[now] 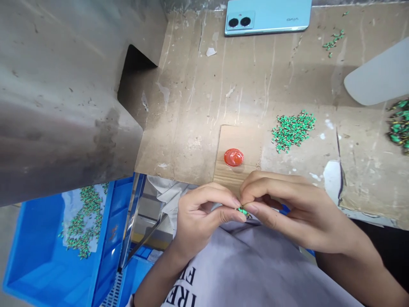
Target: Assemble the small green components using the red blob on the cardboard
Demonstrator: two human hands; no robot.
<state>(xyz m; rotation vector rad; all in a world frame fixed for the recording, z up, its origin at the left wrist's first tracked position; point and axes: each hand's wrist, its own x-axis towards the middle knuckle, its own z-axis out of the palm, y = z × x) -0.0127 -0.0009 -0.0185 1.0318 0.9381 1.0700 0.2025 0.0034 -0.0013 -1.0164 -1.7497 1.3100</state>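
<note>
My left hand (204,211) and my right hand (284,207) meet at the table's front edge, fingertips almost touching. Between the left thumb and forefinger is a small green part (243,211), pinched tight. The right thumb and forefinger close on its upper end, on something too fine to make out. Just beyond the hands, a shallow red cap (234,157) with glossy contents rests on a piece of cardboard (239,135). To its right lies a pile of small green parts with metallic ends (293,130).
A light blue phone (268,17) lies at the back edge. Large metal housing (70,94) stands at left. Below it, a blue crate (41,247) contains many green parts. A pale rounded object (380,76) and darker green parts (399,125) are at right.
</note>
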